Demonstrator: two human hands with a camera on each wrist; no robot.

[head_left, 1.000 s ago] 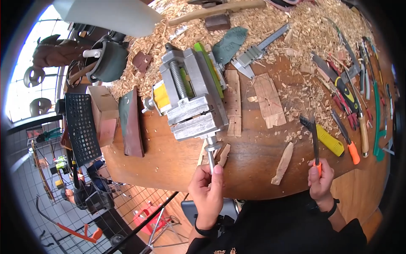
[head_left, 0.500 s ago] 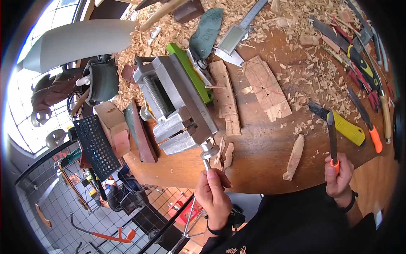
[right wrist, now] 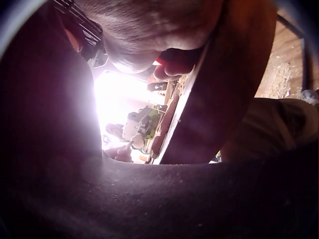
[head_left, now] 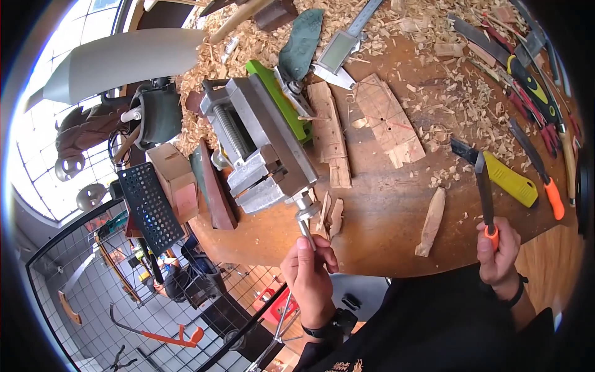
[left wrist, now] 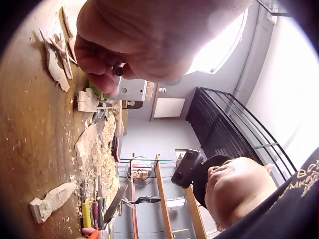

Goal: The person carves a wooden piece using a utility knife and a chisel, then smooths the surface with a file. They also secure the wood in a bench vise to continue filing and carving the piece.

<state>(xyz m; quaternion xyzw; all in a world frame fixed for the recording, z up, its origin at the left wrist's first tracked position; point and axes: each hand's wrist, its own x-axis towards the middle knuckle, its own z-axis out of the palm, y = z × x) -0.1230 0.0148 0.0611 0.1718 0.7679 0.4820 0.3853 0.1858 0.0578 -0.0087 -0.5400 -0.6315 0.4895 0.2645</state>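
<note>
In the head view a metal bench vise (head_left: 296, 133) sits on the wooden table, its threaded screw lying between two rails. My left hand (head_left: 308, 279) pinches the thin steel handle bar (head_left: 305, 227) at the vise's near end, thumb along it. From the left wrist view, the round end of that bar shows between the fingers. My right hand (head_left: 499, 253) grips the orange handle of a file (head_left: 483, 189), its dark blade pointing away over the table. Much of the right wrist view is dark sleeve and glare, and the file is hidden there.
Right of the vise lie drilled wood pieces (head_left: 389, 121), a carved wood strip (head_left: 431, 222) and a yellow-handled tool (head_left: 509, 180). A digital caliper (head_left: 339, 53) and wood shavings (head_left: 396, 31) cover the back. More hand tools line the right; a cardboard box (head_left: 170, 168) stands left.
The head view has shifted, bringing the vise lower left and closer. My left hand has turned with the handle bar, fingers now curled differently round it. The right hand still holds the file.
</note>
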